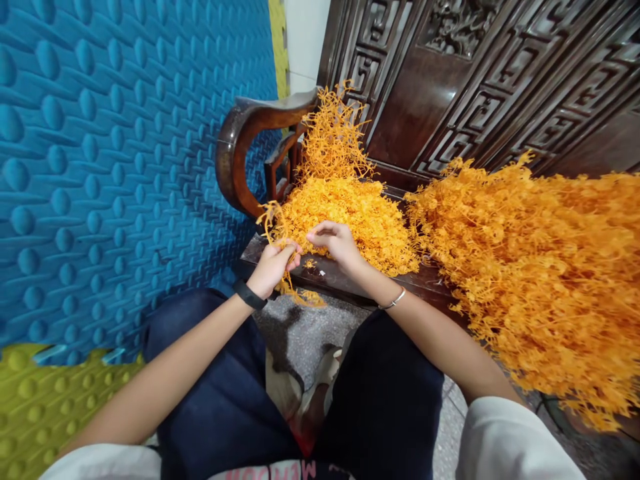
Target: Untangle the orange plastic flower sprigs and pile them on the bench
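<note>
In the middle of the frame, the left hand point(273, 267) is closed around an orange sprig point(280, 230). The right hand point(336, 243) pinches its thin branches (beside the small pile point(350, 213)). Pulling hard could snap them.

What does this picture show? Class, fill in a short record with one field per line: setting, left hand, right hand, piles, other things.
setting: person seated facing a carved wooden bench
left hand: left hand grips an orange plastic sprig
right hand: right hand, fingers pinched at the small orange pile
piles: large orange pile to the right
other things: blue studded mat, green mat, black wristband, silver bracelet
</note>
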The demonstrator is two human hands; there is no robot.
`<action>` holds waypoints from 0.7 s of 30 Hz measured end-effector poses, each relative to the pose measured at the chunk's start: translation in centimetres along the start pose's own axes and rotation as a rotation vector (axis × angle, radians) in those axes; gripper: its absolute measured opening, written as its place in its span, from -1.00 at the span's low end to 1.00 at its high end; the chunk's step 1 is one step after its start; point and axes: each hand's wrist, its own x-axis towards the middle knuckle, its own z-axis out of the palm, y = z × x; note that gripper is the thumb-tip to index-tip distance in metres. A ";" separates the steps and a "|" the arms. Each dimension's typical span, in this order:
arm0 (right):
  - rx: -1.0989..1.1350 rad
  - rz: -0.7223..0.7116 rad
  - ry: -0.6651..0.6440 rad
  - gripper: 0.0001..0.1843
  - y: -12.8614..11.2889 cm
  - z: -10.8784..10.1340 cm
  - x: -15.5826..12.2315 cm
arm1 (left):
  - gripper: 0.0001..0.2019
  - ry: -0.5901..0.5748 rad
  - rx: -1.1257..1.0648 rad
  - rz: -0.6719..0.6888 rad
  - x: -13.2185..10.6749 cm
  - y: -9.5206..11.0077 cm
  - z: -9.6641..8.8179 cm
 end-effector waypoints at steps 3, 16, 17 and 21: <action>0.016 0.003 0.091 -0.88 -0.4 -0.4 0.4 | -0.83 -0.001 0.019 0.069 -0.1 0.3 0.4; -0.018 -0.190 0.659 -0.90 -2.5 -1.6 4.1 | -0.83 0.149 -0.164 0.165 0.3 0.6 2.9; -0.064 -0.165 0.775 -0.88 -3.0 -3.1 4.7 | -0.83 0.156 -0.164 0.156 -0.3 0.3 2.9; -0.181 -0.161 0.797 -0.97 -3.3 -9.7 6.3 | -0.85 0.095 -0.200 0.088 -1.8 -0.5 2.3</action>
